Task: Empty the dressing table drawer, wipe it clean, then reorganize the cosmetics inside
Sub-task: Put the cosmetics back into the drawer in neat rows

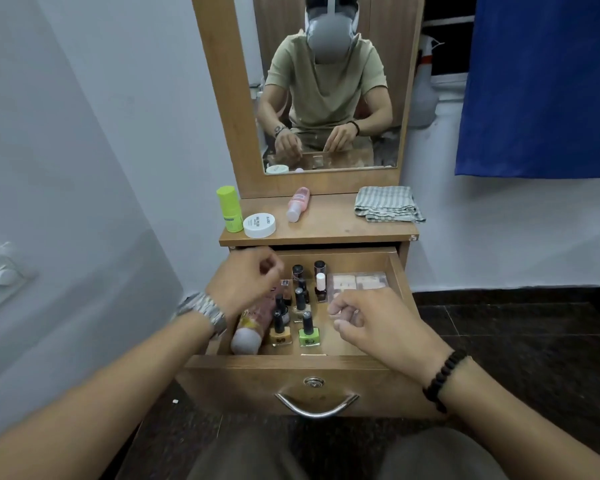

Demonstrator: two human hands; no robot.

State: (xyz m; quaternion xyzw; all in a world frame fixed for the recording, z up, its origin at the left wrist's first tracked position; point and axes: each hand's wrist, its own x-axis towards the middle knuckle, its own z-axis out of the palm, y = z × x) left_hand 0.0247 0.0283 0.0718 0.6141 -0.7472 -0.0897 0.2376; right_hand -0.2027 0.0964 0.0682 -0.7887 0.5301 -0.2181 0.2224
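The drawer (326,367) is standing pulled out from the dressing table, and both hands are hovering over it. The left hand (246,282) is hanging above the drawer's back left part with its fingers loosely curled; its grip is closing on nothing that can be seen. The right hand (378,327) is hovering over the right front of the drawer, thumb and forefinger nearly meeting, and that grip is also holding nothing visible.

Between the two grips a cluster of nail polish bottles (300,299) is standing upright on the drawer floor. A green nail polish bottle (308,330) is standing just to the left of the right grip, with a yellow nail polish bottle (280,332) beside it. A bottle with a white cap (320,287) is standing further back, beyond the right grip. Below the left grip a pale tube (248,332) is lying along the drawer's left wall, partly hidden by the wrist and its metal watch (205,311). A clear-lidded palette (359,282) is lying flat at the back right, just beyond the right grip's fingers.

On the bench (326,226) above the drawer, beyond the left grip, a lime-green bottle (229,209) is standing next to a round white jar (259,225); a pink bottle (298,204) is lying on its side nearer the middle. A folded striped cloth (388,204) is resting on the bench's right end, beyond the right grip. The mirror (326,84) is reflecting the seated person.
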